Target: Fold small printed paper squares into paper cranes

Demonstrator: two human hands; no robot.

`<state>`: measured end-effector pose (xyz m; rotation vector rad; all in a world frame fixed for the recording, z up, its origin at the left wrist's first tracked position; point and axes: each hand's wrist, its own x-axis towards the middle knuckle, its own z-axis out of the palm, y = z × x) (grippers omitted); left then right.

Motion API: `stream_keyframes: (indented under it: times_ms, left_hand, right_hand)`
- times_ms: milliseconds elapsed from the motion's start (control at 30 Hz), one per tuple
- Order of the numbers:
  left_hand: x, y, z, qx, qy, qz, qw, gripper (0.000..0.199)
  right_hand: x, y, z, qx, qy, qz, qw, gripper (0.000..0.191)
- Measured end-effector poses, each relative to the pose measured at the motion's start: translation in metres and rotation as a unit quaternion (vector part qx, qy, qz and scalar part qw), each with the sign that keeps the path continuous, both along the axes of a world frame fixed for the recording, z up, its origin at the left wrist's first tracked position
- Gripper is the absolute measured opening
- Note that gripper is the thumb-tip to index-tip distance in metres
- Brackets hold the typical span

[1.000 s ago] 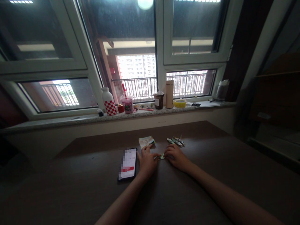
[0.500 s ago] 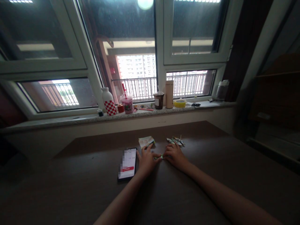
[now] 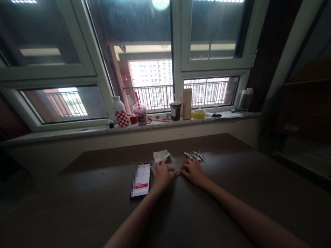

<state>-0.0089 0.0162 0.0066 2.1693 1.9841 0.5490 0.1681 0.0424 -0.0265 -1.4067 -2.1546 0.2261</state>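
Between my hands, low on the brown table (image 3: 103,193), is a small green-and-white strip of paper (image 3: 178,172), largely covered by fingers. The thumb and forefinger of my left hand (image 3: 163,176) pinch its left end, while the other fingers stretch toward a stack of printed paper sheets (image 3: 160,155). At the strip's right end, the curled fingers of my right hand (image 3: 193,173) are closed on it. Just beyond that hand lies a pile of small twisted paper pieces (image 3: 194,155). How the strip is folded is too small to tell.
Left of my left hand lies a phone (image 3: 141,181) with its screen lit. On the windowsill (image 3: 155,125) stand a checkered bottle (image 3: 121,113), a pink drink cup (image 3: 141,113), a dark drink cup (image 3: 175,111), a tan flask (image 3: 187,104), yellow tape (image 3: 199,114) and black scissors (image 3: 216,115).
My left thumb and forefinger have shifted slightly around the paper strip. Both hands stay in nearly the same place, and the other objects have not moved.
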Motion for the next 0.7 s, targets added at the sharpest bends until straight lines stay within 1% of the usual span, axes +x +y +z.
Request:
stream_keyframes:
  times_ms: [167,300,500,700]
  left_hand:
    - [0.0009,-0.0001,-0.0004,0.013,-0.005,-0.003,1.0,0.022]
    - [0.0024,-0.0015,-0.0015,0.003,-0.031,0.0,1.0,0.017]
    - [0.0047,-0.001,-0.0013,-0.005,-0.041,0.006,0.999,0.014]
    - [0.0075,-0.002,0.0018,-0.014,-0.03,0.011,0.999,0.015]
  right_hand:
    - [-0.004,0.0017,0.0014,-0.033,0.005,-0.025,0.999,0.017]
    - [-0.0038,0.0034,0.0,-0.047,0.021,-0.048,0.997,0.018]
    - [-0.0031,0.0077,-0.0067,-0.035,0.027,-0.056,0.997,0.016]
    - [-0.0059,0.0067,-0.0055,-0.035,0.012,-0.071,0.997,0.015]
